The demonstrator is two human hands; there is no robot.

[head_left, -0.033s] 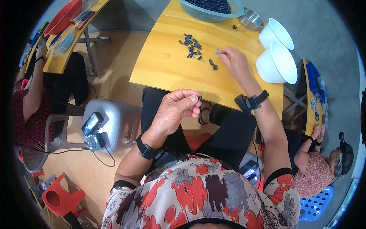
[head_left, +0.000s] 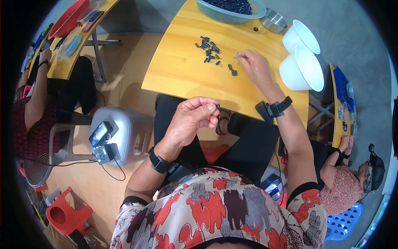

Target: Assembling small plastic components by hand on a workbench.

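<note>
My left hand (head_left: 192,118) is raised off the table's near edge, its thumb and forefinger pinching a small dark plastic piece (head_left: 217,106). Over the table my right hand (head_left: 256,68) has its fingertips closed on a small clear piece (head_left: 236,56), too tiny to make out fully. Just left of that hand lies a dark, partly clear plastic part (head_left: 232,70). Farther left is a loose pile of similar small dark parts (head_left: 208,47) on the yellow wooden table (head_left: 174,66).
At the far edge stand a pale basin (head_left: 203,9) full of dark pieces and a metal bowl (head_left: 274,20). Two white tubs (head_left: 293,68) sit at the right edge. A grey stool (head_left: 124,120) holds devices with cables. Co-workers sit at tables on both sides.
</note>
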